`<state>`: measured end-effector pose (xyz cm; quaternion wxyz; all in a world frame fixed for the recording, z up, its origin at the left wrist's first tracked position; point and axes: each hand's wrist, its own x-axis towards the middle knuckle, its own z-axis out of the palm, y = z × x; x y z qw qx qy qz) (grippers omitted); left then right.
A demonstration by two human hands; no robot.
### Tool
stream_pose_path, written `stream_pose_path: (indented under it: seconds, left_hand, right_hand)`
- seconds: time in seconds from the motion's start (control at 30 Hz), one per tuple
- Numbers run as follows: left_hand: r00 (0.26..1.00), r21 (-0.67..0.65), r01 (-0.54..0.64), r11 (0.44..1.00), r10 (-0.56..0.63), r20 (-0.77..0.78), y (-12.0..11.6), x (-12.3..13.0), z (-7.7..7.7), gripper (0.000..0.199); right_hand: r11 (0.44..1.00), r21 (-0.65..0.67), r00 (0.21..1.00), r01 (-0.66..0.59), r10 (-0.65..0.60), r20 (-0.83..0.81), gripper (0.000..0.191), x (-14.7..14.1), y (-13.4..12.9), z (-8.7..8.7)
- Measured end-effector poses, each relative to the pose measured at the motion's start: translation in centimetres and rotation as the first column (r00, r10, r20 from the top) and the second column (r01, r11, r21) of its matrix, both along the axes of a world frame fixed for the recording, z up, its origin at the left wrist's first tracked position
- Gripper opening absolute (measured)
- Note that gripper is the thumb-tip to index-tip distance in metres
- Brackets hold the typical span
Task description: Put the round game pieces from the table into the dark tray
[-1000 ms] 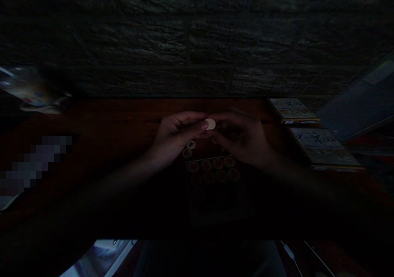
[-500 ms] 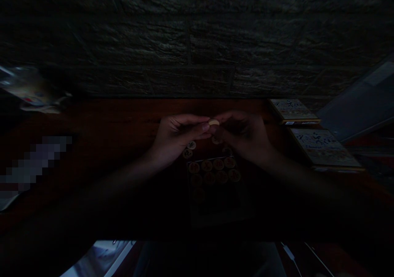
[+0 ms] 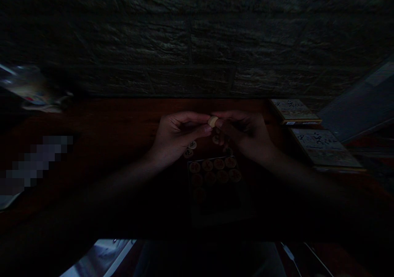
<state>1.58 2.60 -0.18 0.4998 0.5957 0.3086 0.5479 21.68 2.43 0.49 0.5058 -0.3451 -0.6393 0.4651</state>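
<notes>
From where I stand, one xiangqi piece (image 3: pixel 213 121) has all the attention, held up between the two hands at their meeting point. The step in hand, as I judge it, is turning that disc over or looking at it; it sits tilted, and I can't make out any character on the side I see. The next move, I'd say, calls for one hand to let go cleanly while the other keeps its pinch, so that the disc doesn't slip.

The left hand (image 3: pixel 177 131) grips the piece from its side, thumb below and fingertips above, the palm hollow. The right hand (image 3: pixel 250 133) mirrors it, thumb and fingers bent in to a narrow pinch on the same disc, the rest loosely curled.

Just beside the left hand's near edge lie two loose pieces (image 3: pixel 188 152) with dark characters; a few more loose discs (image 3: pixel 216 139) show below the right hand's fingers, partly hidden by them. Nearer the body than both hands is a shallow box (image 3: pixel 221 218) with red-marked pieces (image 3: pixel 207 165) laid in rows (it is so gloomy here that the third row is mostly guesswork). Out beyond the right hand, well apart, two flat printed boxes (image 3: pixel 324 145) rest on the wooden table (image 3: pixel 123 119).
</notes>
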Motion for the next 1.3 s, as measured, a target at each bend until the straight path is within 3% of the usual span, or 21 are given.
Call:
stream_pose_path:
  seconds: [0.1,0.3,0.53,0.8,0.97,1.13,1.3]
  left_hand:
    - [0.999,0.055,-0.03,0.998,0.032,-0.038,0.1,0.0,0.1,0.023]
    - [0.997,0.016,-0.065,0.998,0.066,-0.051,-0.1,0.2,0.0,0.028]
    - [0.996,-0.009,-0.033,0.999,0.032,-0.082,-0.4,0.1,0.1,0.027]
    - [0.976,-0.164,0.177,0.97,-0.152,0.157,0.3,0.3,-0.2,0.026]
    - [0.982,-0.184,0.176,0.967,-0.16,0.098,0.0,0.3,0.0,0.024]
    - [0.983,-0.241,0.179,0.954,-0.164,0.082,-0.7,0.4,0.5,0.029]
    - [0.978,-0.277,0.204,0.939,-0.179,0.11,-0.8,0.5,0.7,0.033]
  right_hand:
    - [1.0,-0.007,0.999,-0.027,0.027,-0.017,0.034,0.0,0.0,0.0]
    - [1.0,0.021,0.999,0.009,-0.008,-0.04,0.027,-0.1,0.2,-0.2]
    - [0.978,0.207,0.998,-0.005,-0.009,0.066,0.018,0.0,-0.1,-0.7]
    - [0.966,0.26,0.998,0.006,-0.021,0.056,0.031,-0.1,0.0,-0.6]
    - [0.95,0.311,0.99,0.007,-0.051,0.135,0.021,0.1,-0.1,-0.5]
    - [0.892,0.452,0.947,0.029,-0.168,0.272,0.022,0.5,-0.1,-0.4]
    - [0.867,0.497,0.926,-0.014,-0.177,0.335,0.018,0.6,-0.1,-0.2]
